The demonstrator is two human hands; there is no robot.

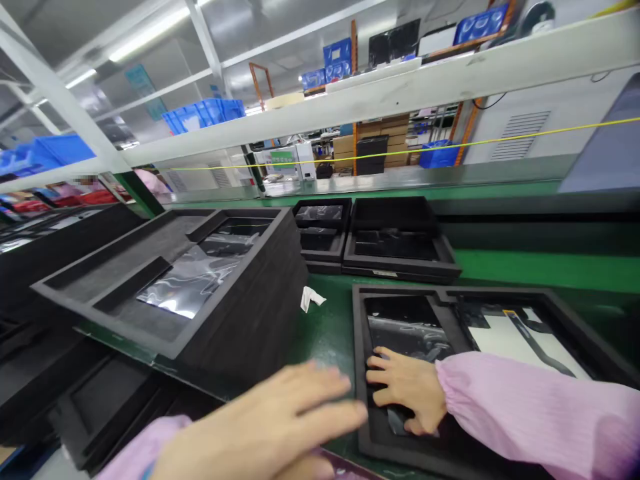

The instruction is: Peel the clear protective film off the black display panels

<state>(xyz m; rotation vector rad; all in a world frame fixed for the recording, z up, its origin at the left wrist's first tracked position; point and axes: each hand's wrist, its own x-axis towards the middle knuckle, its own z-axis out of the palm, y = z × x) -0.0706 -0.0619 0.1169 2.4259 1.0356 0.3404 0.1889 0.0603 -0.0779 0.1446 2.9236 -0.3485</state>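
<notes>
My right hand (413,389) reaches into the left compartment of a black foam tray (357,347). Its fingers are spread, at the near end of a dark, glossy, film-covered display panel (407,323); whether they touch it is hard to tell. A small grey piece (397,421) shows beside the thumb. In the tray's right compartment lies a panel with a pale back (495,337) and a dark flex cable (533,343). Blurred by motion, my left hand (270,423) hovers left of the tray with fingers stretched out and nothing in them.
At left rises a tall stack of black foam trays (250,300), its top one holding film-covered panels (195,280). Behind are two smaller foam trays (400,267) with dark panels. A crumpled white scrap (311,298) lies on the green bench (325,333). A white rail (350,100) crosses above.
</notes>
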